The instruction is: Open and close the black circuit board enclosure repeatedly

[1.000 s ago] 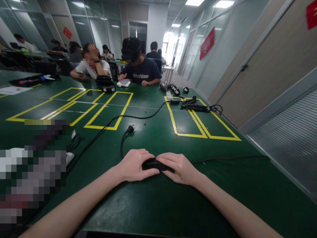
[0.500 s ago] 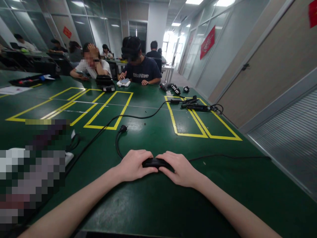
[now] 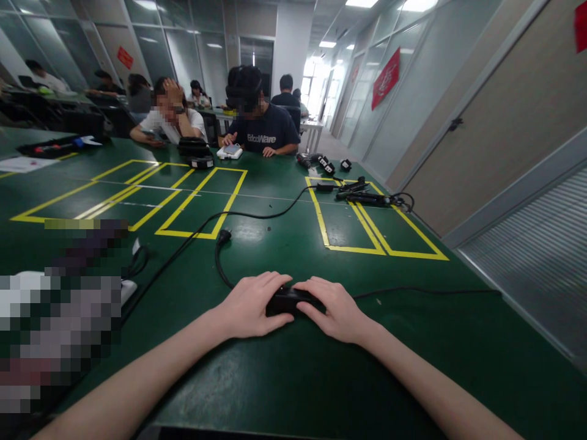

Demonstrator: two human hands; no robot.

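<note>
A black power adapter (image 3: 285, 300) lies on the green table between my two hands. My left hand (image 3: 254, 304) wraps round its left end, thumb along the near side and fingers along the far side. My right hand (image 3: 337, 310) grips the right end in the same way, hiding part of it. From the left side a short black cord curves away to a mains plug (image 3: 224, 236), which rests on the tabletop. A thin black cable (image 3: 426, 289) runs from the right side toward the table's right edge.
A long black cable (image 3: 257, 216) crosses the green table (image 3: 293, 385). Yellow tape rectangles (image 3: 211, 234) mark its surface. Black tools (image 3: 362, 194) lie at the right, and a blurred pile (image 3: 68, 318) at the left. A co-worker (image 3: 266, 131) sits across with a white device (image 3: 230, 151).
More of the adapter's face shows between my hands. My left hand has shifted slightly right and its grasp looks wider. The plug has moved a little left and turned.
</note>
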